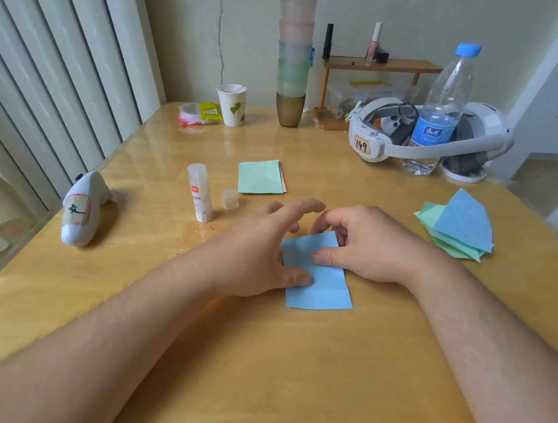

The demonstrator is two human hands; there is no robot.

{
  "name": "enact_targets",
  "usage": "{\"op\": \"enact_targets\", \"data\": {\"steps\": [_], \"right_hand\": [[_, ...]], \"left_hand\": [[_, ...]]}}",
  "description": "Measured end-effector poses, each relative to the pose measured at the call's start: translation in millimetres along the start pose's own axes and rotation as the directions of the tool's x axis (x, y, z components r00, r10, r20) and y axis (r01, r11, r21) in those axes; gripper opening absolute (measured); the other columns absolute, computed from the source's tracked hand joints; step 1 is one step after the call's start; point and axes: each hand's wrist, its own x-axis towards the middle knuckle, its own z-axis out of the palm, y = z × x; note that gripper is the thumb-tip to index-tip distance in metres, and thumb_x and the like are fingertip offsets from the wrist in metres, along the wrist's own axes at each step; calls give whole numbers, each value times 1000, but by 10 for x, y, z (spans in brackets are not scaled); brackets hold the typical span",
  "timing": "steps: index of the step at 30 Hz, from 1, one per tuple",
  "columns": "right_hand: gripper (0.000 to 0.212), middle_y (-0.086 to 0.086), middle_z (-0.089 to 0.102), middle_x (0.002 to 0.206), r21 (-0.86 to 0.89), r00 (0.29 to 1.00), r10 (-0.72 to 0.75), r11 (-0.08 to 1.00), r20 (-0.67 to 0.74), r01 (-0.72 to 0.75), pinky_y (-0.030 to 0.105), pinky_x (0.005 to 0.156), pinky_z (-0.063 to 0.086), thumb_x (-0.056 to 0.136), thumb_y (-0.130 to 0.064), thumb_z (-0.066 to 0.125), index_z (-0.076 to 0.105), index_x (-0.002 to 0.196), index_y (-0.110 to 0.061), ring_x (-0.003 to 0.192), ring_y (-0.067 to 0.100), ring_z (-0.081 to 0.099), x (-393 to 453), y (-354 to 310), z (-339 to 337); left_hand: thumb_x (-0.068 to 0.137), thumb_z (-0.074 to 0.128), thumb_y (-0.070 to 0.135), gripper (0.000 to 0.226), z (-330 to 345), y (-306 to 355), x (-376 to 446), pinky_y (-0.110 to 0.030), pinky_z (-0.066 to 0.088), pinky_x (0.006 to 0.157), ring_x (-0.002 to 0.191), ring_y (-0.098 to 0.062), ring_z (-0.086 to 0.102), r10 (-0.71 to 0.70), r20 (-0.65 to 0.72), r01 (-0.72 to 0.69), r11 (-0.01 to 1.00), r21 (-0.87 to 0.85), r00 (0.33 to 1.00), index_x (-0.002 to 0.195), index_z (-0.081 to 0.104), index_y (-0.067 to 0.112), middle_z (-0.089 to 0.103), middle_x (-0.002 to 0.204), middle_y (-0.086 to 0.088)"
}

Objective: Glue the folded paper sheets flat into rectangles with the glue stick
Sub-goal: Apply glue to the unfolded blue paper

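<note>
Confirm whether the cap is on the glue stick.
No: the small clear cap stands on the table just right of the open glue stick.

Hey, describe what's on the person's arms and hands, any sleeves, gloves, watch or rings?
Both forearms are bare right to the frame edge, no sleeves in view. The left hand and right hand wear no gloves, and no watch, bracelet or ring shows on either.
</note>
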Motion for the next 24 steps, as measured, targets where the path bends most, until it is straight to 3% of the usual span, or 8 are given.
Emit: {"op": "enact_targets", "data": {"steps": [3, 7, 10, 15, 17, 19, 22, 24], "right_hand": [[27, -7, 61, 72, 5, 1000, 0, 1000, 0, 0, 30, 64, 46, 81, -43, 86, 69, 103, -40, 63, 5, 53, 4, -1, 2], [30, -8, 58, 70, -23, 1000, -3, 1000, 6, 3, 33, 66, 46, 81, -43, 86, 69, 105, -39, 64, 7, 53, 8, -12, 6], [36, -7, 56, 73, -52, 1000, -14, 999, 16, 15, 29, 63, 43, 82, -44, 85, 66, 112, -42, 67, 7, 52, 9, -18, 1], [45, -17, 54, 104, -150, 1000, -5, 989, -1, 5, 32, 83, 46, 78, -52, 85, 58, 114, -49, 99, 6, 54, -6, 14, -31], [37, -15, 50, 99, -151, 998, -39, 988, -52, 31, 30, 78, 44, 75, -56, 84, 62, 103, -46, 92, 6, 53, -5, 31, -33], [35, -12, 49, 91, -52, 994, -75, 996, -80, 71, 28, 72, 42, 70, -66, 79, 66, 93, -43, 79, 4, 51, -9, 9, -6], [42, -10, 48, 85, 62, 989, -119, 990, -87, 124, 26, 71, 41, 67, -75, 71, 70, 86, -38, 72, 4, 48, 6, -73, 85], [44, -10, 48, 83, 66, 983, -134, 988, -123, 143, 28, 70, 43, 68, -77, 68, 71, 85, -36, 72, 6, 47, 36, -103, 135]], "left_hand": [[78, 88, 41, 91, -8, -1, 5, -23, 51, 88, 83, 13, 54, 5, 2, -5, 1000, 19, 1000, 144, 29, 63, 45, 126, 12], [79, 86, 45, 88, -9, -20, 2, -14, 42, 76, 80, 16, 51, 8, 0, -8, 997, 76, 1000, 144, 30, 61, 44, 124, 12], [78, 87, 46, 88, -24, -32, -7, -21, 48, 83, 84, 10, 53, 9, -3, -9, 997, 72, 1000, 143, 30, 61, 44, 123, 9], [83, 84, 40, 71, -102, -95, -40, -22, 50, 83, 81, 1, 58, 93, -137, -86, 995, 55, 986, 141, 45, 54, 46, 111, 12], [86, 83, 29, 50, -219, -158, -60, -16, 44, 73, 69, -8, 55, 164, -316, -177, 984, -12, 934, 130, 62, 42, 47, 97, 12], [86, 78, 20, 34, -378, -238, -97, -18, 37, 66, 64, -9, 45, 184, -537, -226, 974, -11, 823, 117, 68, 32, 42, 84, 9], [75, 67, 13, 43, -587, -426, -127, -26, 38, 67, 74, -11, 38, -14, -722, -159, 972, -171, 691, 112, 49, 27, 42, 93, 3], [70, 67, 16, 56, -659, -584, -113, -32, 42, 74, 88, -14, 40, -200, -699, -50, 946, -320, 686, 116, 37, 28, 43, 109, 2]]}}
